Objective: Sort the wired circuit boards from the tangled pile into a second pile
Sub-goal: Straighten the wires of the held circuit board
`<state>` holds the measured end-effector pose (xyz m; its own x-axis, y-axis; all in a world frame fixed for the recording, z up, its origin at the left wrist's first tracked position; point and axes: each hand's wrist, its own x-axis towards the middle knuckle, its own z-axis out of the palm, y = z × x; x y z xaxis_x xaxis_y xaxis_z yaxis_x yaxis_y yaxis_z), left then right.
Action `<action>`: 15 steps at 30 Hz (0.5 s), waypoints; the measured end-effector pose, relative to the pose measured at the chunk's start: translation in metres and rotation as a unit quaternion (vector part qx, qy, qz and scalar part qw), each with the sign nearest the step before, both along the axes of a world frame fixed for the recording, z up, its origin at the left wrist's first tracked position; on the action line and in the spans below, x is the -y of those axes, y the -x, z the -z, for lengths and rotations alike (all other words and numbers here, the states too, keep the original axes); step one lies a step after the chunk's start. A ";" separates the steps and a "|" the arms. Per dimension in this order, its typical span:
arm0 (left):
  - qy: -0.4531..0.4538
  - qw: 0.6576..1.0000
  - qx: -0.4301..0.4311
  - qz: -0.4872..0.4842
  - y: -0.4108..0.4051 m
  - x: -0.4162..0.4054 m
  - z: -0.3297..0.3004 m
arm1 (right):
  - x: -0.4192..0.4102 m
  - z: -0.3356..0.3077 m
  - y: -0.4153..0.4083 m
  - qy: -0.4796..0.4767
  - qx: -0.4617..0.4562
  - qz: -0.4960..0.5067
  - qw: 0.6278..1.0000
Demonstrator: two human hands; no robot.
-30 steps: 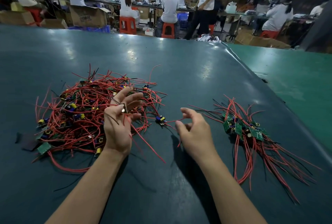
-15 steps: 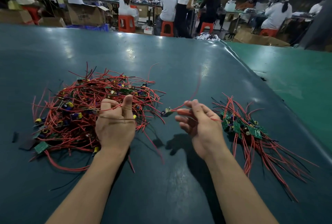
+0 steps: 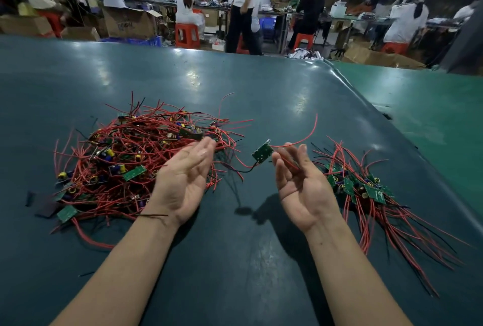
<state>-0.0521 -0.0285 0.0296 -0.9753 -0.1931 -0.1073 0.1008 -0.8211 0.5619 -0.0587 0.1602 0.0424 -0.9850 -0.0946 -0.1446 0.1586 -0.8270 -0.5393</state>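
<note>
While both palms are turned up over the dark green table (image 3: 261,90), one small green circuit board (image 3: 262,154) sits in mid-air between them, just left of the right hand (image 3: 303,184) in the middle of the frame. Its red wire (image 3: 304,136) curves up and off to the right above the fingers, and another red lead runs across the right hand's fingers (image 3: 286,161), which are only loosely bent. I honestly can't tell if they're actually pinching that lead or if it's just lying on them. The left hand (image 3: 183,182) is flat and relaxed, fingers straight and together, holding nothing, with its fingertips over the near edge of the big tangled pile (image 3: 136,158) of red wires and boards at centre left. The second pile (image 3: 366,189), smaller and with its wires trailing toward the lower right, lies just right of the right hand. A lighter green table (image 3: 431,106) butts up on the right side. Across the top of the frame, blurry people sit on orange stools (image 3: 187,35) at benches, with cardboard boxes (image 3: 130,23) at upper left.
</note>
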 end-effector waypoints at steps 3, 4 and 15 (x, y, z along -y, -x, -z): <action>0.190 0.977 0.083 -0.039 -0.001 -0.025 0.006 | -0.001 -0.002 -0.001 0.029 0.011 -0.002 1.000; 0.220 0.969 0.097 -0.056 -0.001 -0.028 0.008 | -0.001 -0.003 -0.001 0.035 0.010 -0.002 0.999; 0.469 0.869 -0.117 -0.110 -0.019 -0.041 0.018 | 0.008 0.001 -0.007 -0.059 -0.062 -0.065 0.994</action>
<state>-0.0329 0.0130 0.0118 -0.8778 -0.2727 0.3939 0.3989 0.0395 0.9162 -0.0512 0.1523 0.0415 -0.9766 -0.2112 -0.0413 0.1864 -0.7341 -0.6530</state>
